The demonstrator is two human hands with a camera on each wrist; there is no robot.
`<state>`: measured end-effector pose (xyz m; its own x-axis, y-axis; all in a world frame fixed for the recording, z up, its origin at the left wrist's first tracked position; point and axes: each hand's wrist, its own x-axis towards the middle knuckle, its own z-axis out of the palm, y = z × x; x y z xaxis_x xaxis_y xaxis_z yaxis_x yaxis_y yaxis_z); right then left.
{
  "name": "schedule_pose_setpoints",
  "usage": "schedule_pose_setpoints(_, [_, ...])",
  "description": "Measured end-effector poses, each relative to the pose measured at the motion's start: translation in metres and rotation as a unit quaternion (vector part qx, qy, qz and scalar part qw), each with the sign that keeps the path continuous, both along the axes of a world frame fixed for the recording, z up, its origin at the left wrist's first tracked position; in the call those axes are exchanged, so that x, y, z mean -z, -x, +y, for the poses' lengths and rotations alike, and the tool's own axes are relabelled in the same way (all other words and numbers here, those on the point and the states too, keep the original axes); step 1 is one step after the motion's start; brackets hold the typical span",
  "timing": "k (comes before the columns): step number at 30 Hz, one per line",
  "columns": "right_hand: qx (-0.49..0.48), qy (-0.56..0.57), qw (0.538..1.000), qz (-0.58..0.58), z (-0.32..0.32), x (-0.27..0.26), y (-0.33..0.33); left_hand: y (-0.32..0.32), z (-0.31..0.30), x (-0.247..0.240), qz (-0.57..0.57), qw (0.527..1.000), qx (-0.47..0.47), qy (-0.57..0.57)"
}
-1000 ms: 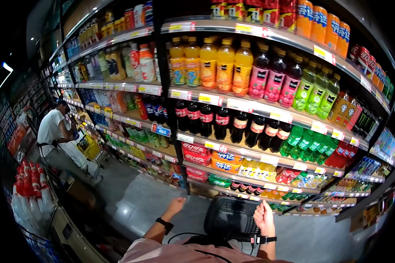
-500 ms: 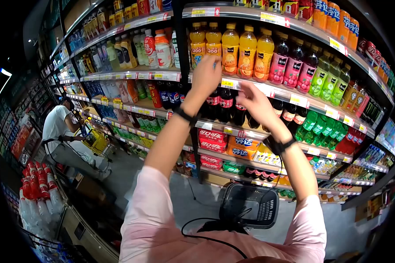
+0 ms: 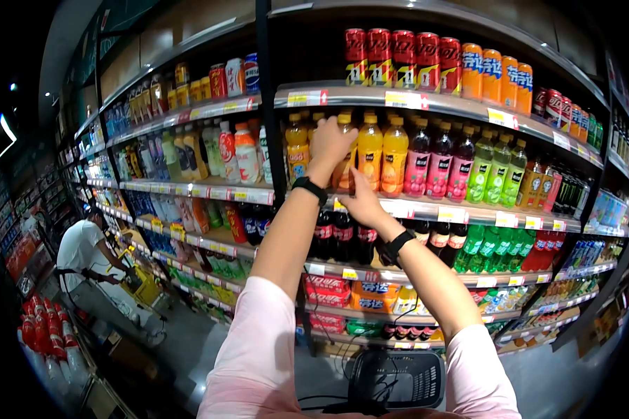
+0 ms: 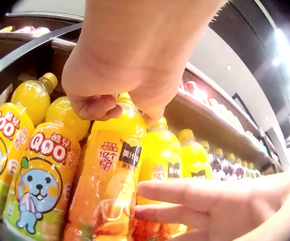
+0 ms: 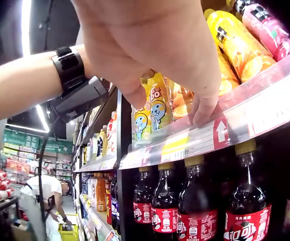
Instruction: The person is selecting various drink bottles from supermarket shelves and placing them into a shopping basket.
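Note:
On the juice shelf, my left hand point(image 3: 333, 145) grips an orange juice bottle point(image 4: 110, 170) at its neck, fingers curled round just under the cap. The bottle leans slightly in the left wrist view. Lower down, my right hand point(image 3: 365, 202) has its fingers extended, fingertips at the bottle's lower side just above the shelf edge point(image 5: 175, 143). Two Qoo bottles point(image 4: 42, 175) with blue cartoon faces are at the left of the gripped bottle. More orange juice bottles point(image 3: 394, 157) line up on its right.
Cola bottles point(image 5: 247, 211) fill the shelf below. Cans point(image 3: 426, 63) stand on the shelf above. A black basket point(image 3: 426, 380) is low in front of me. To the left, a person in a white shirt point(image 3: 82, 244) bends by a yellow cart point(image 3: 147, 288).
Both hands have risen from low by the basket to the juice shelf. The left hand has taken hold of an orange juice bottle's neck; the right has come to its lower side.

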<state>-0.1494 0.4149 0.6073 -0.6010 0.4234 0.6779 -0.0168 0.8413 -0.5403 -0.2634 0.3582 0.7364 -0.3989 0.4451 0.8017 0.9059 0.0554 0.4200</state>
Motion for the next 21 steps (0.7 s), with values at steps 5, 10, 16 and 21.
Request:
schedule_pose_setpoints(5, [0.010, 0.046, 0.999, 0.027, -0.009, -0.002, -0.009, -0.013, -0.017, 0.009, 0.036, 0.999, -0.015, -0.023])
schedule_pose_setpoints(10, [0.055, -0.019, 0.996, 0.061, -0.002, 0.005, 0.002, -0.018, -0.032, 0.028, 0.046, 0.997, 0.019, -0.065])
schedule_pose_setpoints(16, [0.027, -0.057, 0.985, 0.160, -0.052, -0.023, -0.032, -0.065, -0.100, 0.045, 0.089, 0.962, 0.050, -0.251])
schedule_pose_setpoints(21, [-0.045, 0.020, 0.989, 0.141, -0.113, 0.001, -0.108, -0.103, -0.172, 0.053, -0.116, 0.907, 0.307, -0.265])
